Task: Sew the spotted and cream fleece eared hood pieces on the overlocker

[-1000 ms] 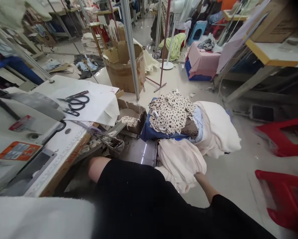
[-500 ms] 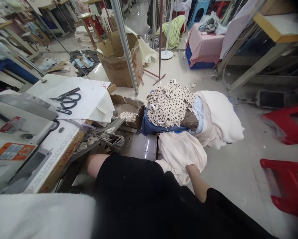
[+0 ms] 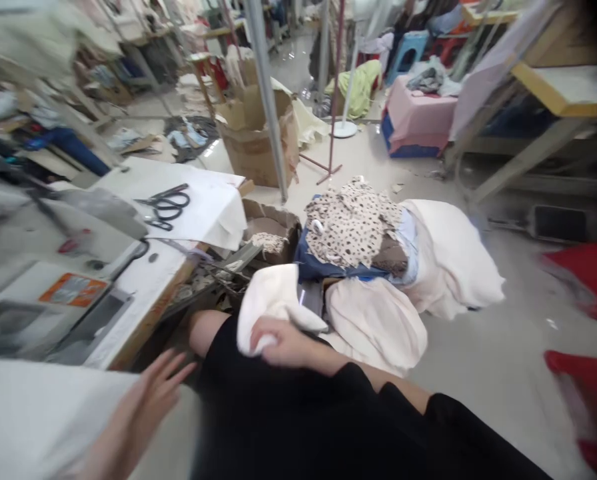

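My right hand [image 3: 283,343] is closed round a cream piece of fabric [image 3: 271,293], which hangs over my lap beside the sewing table. Fingers spread, my left hand [image 3: 151,400] holds nothing and is slightly blurred. It is above a white cloth-like surface [image 3: 43,413] at the lower left. To the right of the held piece, a pale pink-cream pile of fabric [image 3: 376,320] lies low by my knee. Behind that, spotted fabric [image 3: 351,223] rests on a dark blue bundle [image 3: 311,257], next to a large cream bundle [image 3: 453,253].
At left stands a sewing machine [image 3: 68,267] on its table, with black scissors [image 3: 171,200] on white material. A cardboard box [image 3: 273,233] with scraps and a taller carton [image 3: 253,143] are beyond. Red stools [image 3: 588,277] stand at right. A metal pole [image 3: 268,93] rises ahead.
My right hand has moved left from the pale pile to over my lap, now with a cream fabric piece in it. My left hand has come into view. The view has shifted slightly.
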The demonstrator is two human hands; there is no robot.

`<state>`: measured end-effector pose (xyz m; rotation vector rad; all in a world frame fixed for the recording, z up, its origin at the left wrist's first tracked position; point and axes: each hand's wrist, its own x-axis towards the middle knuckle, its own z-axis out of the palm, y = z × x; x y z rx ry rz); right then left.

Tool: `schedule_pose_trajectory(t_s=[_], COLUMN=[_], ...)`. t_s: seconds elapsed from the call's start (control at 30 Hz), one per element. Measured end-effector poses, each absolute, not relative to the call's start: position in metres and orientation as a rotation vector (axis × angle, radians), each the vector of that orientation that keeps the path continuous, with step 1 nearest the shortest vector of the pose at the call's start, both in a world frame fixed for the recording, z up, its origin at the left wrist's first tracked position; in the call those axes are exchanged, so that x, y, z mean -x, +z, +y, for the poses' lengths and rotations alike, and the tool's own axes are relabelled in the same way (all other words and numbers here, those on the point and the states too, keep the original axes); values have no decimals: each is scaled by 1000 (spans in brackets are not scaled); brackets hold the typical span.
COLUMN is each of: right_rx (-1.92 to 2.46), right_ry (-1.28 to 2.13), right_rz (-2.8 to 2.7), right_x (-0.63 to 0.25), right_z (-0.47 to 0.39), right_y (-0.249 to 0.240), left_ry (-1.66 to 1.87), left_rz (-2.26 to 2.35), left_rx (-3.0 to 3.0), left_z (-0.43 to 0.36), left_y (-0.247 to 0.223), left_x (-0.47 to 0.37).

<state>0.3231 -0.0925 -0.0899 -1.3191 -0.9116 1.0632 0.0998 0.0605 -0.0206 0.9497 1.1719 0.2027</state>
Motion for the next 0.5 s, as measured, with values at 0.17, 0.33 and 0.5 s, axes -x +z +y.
schedule_pose_trajectory(t_s=[0.17,0.33,0.5], right_rx=[716,717,1257], right_ry=[1517,1709,967], right_rz=[-1430,-1432,-1261], right_x=[-246,-255,-293], right_z=[-70,-67,-54], right_y=[-50,-61,-74], left_ry=[172,278,444], left_rz=[981,878,763], left_rx=[-587,-540,-576], left_z=[61,69,73], left_y=[-37,-28,-16], left_x=[-167,-155,-93])
